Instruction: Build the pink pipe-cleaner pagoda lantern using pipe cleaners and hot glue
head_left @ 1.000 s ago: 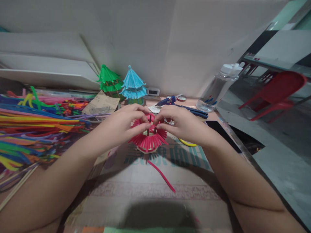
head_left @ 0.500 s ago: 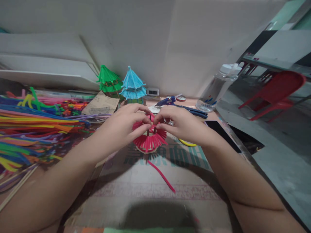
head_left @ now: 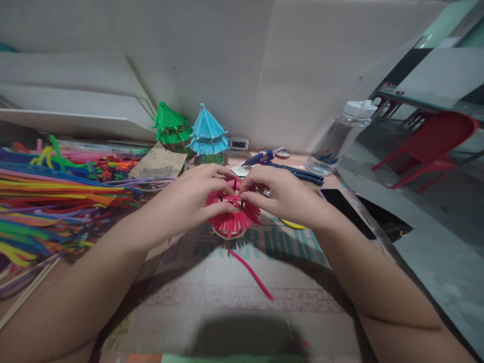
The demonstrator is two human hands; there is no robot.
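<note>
A small model (head_left: 230,222) with a flared fringe of red pipe-cleaner pieces stands on a pale base in front of me. Dark upright posts show inside its ring. My left hand (head_left: 200,194) is at its left side, thumb across the front fringe and index finger apart from it; the other fingers curl behind. At the upper right of the ring, my right hand (head_left: 270,189) has thumb and index finger pinched together. A thin red piece appears at those fingertips, partly hidden. A loose red pipe cleaner (head_left: 252,275) lies on the board just nearer to me.
Many coloured pipe cleaners (head_left: 49,186) are heaped at left. Green (head_left: 169,123) and blue (head_left: 207,131) roofed models stand by the wall. Behind my right hand are a glue gun (head_left: 262,158) and a stapler-like tool (head_left: 302,174). A water bottle (head_left: 336,138) and phone (head_left: 346,212) are at right.
My left thumb and index finger have spread from their pinch near the centre, the thumb shifting down over the fringe. My right hand stays pinched in nearly the same place.
</note>
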